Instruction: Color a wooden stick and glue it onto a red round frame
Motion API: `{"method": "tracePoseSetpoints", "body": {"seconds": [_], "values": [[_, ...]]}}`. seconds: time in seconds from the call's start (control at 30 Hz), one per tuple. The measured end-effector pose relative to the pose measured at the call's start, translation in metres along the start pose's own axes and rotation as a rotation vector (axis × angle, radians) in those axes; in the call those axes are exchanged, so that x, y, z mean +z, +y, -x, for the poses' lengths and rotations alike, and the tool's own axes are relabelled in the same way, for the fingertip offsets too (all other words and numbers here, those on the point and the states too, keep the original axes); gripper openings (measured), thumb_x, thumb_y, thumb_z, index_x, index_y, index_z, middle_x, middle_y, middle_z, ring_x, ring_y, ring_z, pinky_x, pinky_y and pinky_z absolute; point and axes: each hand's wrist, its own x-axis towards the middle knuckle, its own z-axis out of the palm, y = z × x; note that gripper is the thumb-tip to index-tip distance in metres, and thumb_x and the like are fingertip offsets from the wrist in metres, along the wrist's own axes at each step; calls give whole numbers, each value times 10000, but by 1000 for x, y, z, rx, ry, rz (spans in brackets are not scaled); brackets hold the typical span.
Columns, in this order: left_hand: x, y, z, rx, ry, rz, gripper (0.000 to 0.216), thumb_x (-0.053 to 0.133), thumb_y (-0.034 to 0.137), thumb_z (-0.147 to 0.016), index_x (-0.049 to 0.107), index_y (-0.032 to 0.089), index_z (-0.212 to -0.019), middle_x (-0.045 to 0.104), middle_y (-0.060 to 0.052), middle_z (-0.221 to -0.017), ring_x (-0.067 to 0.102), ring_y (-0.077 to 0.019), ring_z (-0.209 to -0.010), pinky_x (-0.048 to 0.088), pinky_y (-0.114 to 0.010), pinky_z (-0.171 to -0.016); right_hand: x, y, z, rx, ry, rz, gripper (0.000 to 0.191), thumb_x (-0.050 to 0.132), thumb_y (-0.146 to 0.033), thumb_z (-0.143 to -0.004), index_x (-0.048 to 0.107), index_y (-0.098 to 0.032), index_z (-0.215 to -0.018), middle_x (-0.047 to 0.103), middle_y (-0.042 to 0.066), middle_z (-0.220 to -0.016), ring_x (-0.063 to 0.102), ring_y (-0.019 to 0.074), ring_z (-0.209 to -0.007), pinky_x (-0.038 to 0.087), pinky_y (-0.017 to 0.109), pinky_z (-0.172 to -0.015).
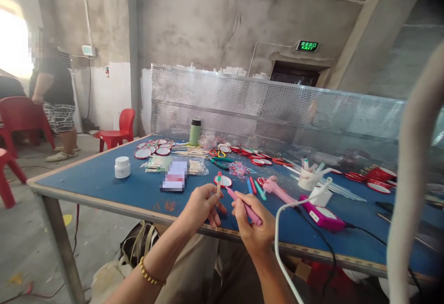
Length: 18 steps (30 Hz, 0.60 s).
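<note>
My left hand (204, 204) is closed, its fingers pinching a flat wooden stick (219, 184) that stands upright with orange-red and green bands near its top. My right hand (255, 223) grips a thick pink marker (251, 211), its tip pointing up and left towards the stick, with a small gap between them. Just behind the stick lies a round red-rimmed white disc (225, 181). A blue marker (249, 186), a red marker (253, 185) and a green marker (260, 190) rest right of the disc.
A phone (174, 175), white jar (122, 167) and green bottle (195, 133) stand or lie leftward. Pliers (220, 164) and several red-rimmed discs (152, 150) are farther back. At right are a pink hot-tool (280, 190), magenta box (322, 215), pen cup (308, 179) and white cable (277, 239).
</note>
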Motion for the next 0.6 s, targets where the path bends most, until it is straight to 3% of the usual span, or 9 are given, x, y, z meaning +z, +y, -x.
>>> {"method": "tracePoseSetpoints", "body": {"seconds": [0.33,0.47,0.6], "values": [[4,-4,6,38,6,-125,237,552,389,-859,528,166,-782,702,-38,-726,612,-101,-393,439,-164,-333,-1,1,6,-22,-31,26,165,587,-156,-922,695,-206,-1036,689,13,-790,636,140,-629,516,267,-614],[5,-1,11,37,-6,-138,214,537,373,-871,534,170,-804,708,-38,-748,616,-105,-406,449,-173,-349,-3,-2,9,43,-32,-8,188,561,-162,-929,694,-198,-1057,661,17,-771,614,139,-618,482,252,-552],[6,1,14,70,-6,-174,224,515,380,-899,565,170,-841,715,-36,-763,596,-102,-407,418,-174,-354,-5,-7,7,-30,-58,4,210,567,-126,-917,686,-202,-1072,648,14,-756,615,143,-634,488,260,-586]]}}
